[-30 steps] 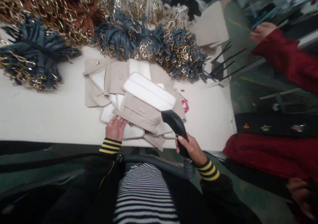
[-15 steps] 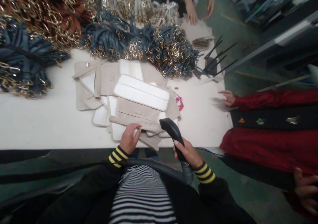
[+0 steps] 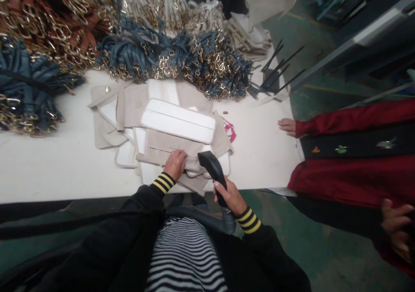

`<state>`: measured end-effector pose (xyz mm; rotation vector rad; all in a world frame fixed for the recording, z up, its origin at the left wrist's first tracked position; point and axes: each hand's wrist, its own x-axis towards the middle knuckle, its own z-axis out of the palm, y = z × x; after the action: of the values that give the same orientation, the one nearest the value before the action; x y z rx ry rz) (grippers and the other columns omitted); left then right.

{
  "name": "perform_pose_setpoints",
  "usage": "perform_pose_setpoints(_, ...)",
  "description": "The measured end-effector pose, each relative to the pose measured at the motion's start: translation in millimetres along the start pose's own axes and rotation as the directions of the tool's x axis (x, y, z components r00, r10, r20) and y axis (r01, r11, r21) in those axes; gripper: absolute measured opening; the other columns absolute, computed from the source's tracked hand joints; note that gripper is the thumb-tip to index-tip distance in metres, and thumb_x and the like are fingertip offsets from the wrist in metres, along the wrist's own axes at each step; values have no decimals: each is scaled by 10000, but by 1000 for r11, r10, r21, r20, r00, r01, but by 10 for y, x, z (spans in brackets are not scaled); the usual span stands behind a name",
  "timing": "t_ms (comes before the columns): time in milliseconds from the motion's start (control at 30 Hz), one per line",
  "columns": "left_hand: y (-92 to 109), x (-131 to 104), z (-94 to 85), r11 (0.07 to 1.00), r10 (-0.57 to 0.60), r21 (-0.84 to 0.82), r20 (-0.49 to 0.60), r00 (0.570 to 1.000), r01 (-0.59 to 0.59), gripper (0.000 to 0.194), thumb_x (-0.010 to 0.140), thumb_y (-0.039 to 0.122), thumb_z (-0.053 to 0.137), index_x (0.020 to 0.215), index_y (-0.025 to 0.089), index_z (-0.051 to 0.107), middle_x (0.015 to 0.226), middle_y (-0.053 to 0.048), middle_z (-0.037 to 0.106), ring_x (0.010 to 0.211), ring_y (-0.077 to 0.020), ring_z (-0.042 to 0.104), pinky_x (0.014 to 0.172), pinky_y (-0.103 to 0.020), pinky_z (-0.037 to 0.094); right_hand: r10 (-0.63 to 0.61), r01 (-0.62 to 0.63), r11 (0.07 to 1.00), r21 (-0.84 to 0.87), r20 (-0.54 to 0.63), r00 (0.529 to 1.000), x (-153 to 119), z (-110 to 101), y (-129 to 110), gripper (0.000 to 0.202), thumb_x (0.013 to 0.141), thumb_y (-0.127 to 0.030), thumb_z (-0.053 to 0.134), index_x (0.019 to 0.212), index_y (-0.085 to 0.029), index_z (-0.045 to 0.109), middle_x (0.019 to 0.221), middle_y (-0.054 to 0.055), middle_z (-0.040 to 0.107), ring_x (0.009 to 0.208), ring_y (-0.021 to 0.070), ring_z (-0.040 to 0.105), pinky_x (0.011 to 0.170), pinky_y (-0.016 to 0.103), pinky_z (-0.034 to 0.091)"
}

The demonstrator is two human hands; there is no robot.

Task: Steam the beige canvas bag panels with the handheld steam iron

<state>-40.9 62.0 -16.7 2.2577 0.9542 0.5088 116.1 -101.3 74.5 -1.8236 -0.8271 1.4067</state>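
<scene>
My right hand (image 3: 232,196) is wrapped around the black curved handle of a vacuum hose (image 3: 214,167). Its ribbed hose (image 3: 228,221) runs down and back across my lap. The nozzle tip reaches the near edge of a beige bag panel (image 3: 162,141) on the pile. My left hand (image 3: 175,165) has its fingers closed on that panel's folded near edge, just left of the nozzle. Behind lies a long white panel with a dark line along it (image 3: 178,121). More beige and white pieces spread beneath, partly hidden.
Bundles of blue straps with gold clasps (image 3: 175,54) lie behind the pile, with brown straps (image 3: 42,20) at far left. Pink ribbon (image 3: 229,130) is right of the pile. A co-worker's hand (image 3: 287,126) rests at the right of the white table (image 3: 259,153).
My left hand has moved up onto the folded edge and closed on it. The nozzle has shifted left, closer to it. At the back, a person's hands have given way to a raised beige panel.
</scene>
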Motion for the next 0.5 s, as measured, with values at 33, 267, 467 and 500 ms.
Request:
perform_pose_setpoints(33, 0, 1, -2, 1000, 6, 31, 14, 1000, -6, 204, 741, 99, 448, 881, 165, 581, 923, -105, 552, 882, -236, 479, 830, -398, 422, 13, -12, 1000, -22, 29, 999, 15, 11, 7, 295, 823, -477, 447, 800, -183, 439, 583, -43, 525, 423, 105, 546, 435, 222, 426)
perform_pose_setpoints(267, 11, -39, -20, 980, 72, 182, 26, 997, -76, 204, 779, 115, 433, 922, 143, 577, 938, -112, 561, 893, -224, 489, 816, -367, 448, -37, 37, 999, 25, -27, 999, 91, 53, 49, 300, 828, -487, 426, 758, -194, 427, 498, -57, 503, 414, 111, 533, 455, 232, 440)
perform_pose_setpoints(467, 40, 383, -236, 885, 203, 405, 103, 974, -228, 265, 818, 119, 403, 1010, 137, 585, 1123, -160, 572, 1023, -258, 501, 853, -416, 422, -53, 60, 993, 100, -65, 996, 95, 36, 7, 325, 812, -510, 465, 742, -193, 438, 515, -55, 495, 403, 108, 524, 434, 232, 435)
perform_pose_setpoints(500, 31, 521, -289, 859, 227, 438, 139, 964, -265, 290, 818, 108, 395, 1043, 137, 576, 1193, -165, 544, 1091, -268, 477, 885, -435, 400, -80, 93, 988, 121, -109, 991, 82, 8, -2, 330, 821, -511, 458, 742, -192, 443, 520, -49, 499, 418, 110, 531, 450, 235, 441)
